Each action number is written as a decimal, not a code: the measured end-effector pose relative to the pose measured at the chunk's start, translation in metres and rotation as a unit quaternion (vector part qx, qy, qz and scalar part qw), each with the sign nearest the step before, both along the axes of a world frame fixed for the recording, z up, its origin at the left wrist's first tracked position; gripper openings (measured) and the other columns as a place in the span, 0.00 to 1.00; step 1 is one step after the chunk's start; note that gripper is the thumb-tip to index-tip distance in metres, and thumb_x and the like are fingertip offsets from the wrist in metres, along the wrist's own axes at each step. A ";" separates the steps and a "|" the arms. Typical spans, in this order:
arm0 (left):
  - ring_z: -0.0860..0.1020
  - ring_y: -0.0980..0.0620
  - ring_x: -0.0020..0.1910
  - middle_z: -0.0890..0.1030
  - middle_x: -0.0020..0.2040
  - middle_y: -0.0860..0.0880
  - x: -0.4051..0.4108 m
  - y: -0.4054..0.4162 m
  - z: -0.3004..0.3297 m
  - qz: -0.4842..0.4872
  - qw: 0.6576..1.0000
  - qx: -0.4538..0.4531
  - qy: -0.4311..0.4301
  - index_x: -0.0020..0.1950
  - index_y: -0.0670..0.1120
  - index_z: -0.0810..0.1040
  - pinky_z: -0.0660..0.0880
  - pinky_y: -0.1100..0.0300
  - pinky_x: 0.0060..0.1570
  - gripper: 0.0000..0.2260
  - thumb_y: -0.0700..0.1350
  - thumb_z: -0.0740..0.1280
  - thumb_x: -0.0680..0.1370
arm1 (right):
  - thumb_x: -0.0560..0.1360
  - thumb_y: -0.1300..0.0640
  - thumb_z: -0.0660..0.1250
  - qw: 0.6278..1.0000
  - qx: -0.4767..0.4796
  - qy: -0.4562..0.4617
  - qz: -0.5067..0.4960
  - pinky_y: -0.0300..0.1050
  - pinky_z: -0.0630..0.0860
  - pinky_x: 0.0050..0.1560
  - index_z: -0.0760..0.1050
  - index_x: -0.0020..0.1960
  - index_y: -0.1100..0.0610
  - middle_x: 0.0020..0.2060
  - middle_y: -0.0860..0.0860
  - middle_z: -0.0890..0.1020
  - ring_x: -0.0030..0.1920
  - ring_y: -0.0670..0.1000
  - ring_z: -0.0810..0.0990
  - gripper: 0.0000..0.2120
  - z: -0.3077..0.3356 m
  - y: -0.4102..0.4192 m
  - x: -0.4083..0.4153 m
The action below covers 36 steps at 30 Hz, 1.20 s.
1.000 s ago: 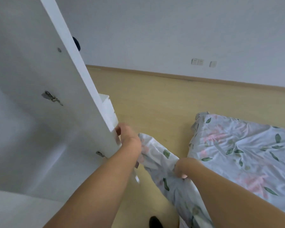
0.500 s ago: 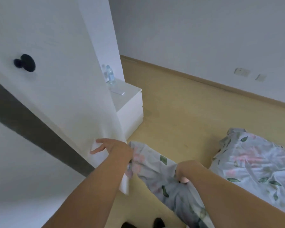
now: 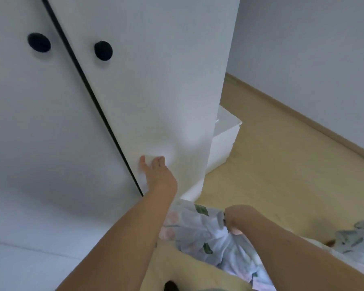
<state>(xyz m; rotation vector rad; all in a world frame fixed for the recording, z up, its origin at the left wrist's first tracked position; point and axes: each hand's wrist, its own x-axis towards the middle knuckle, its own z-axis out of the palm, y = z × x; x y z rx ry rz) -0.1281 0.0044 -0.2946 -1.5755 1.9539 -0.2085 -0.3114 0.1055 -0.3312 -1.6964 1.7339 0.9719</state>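
Observation:
A tall white wardrobe fills the left of the head view. Its right door (image 3: 156, 91) lies flush with the left door (image 3: 40, 122), a thin dark gap between them, and each carries a round black knob (image 3: 103, 51). My left hand (image 3: 156, 173) presses low on the right door with straight fingers. My right hand (image 3: 236, 218) grips a bunched floral sheet (image 3: 202, 229), white with green leaves and pink flowers, which hangs below my forearms.
A low white cabinet (image 3: 225, 137) stands behind the wardrobe's right side. Light wooden floor (image 3: 271, 164) runs to a grey wall with a wooden skirting. More floral bedding (image 3: 353, 240) lies at the lower right. A dark shoe tip (image 3: 170, 285) shows at the bottom edge.
The right wardrobe door has swung from wide open to flush with the left door. My left hand left the door's edge and now presses flat on its face. My right hand kept its grip on the sheet.

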 end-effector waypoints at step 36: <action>0.53 0.47 0.77 0.56 0.78 0.49 0.079 0.116 -0.091 0.286 0.900 0.039 0.327 0.78 0.51 0.50 0.45 0.46 0.74 0.41 0.58 0.67 0.72 | 0.77 0.54 0.60 0.875 0.009 -0.063 0.479 0.48 0.73 0.54 0.73 0.60 0.56 0.58 0.55 0.77 0.57 0.56 0.77 0.14 -0.020 -0.125 0.122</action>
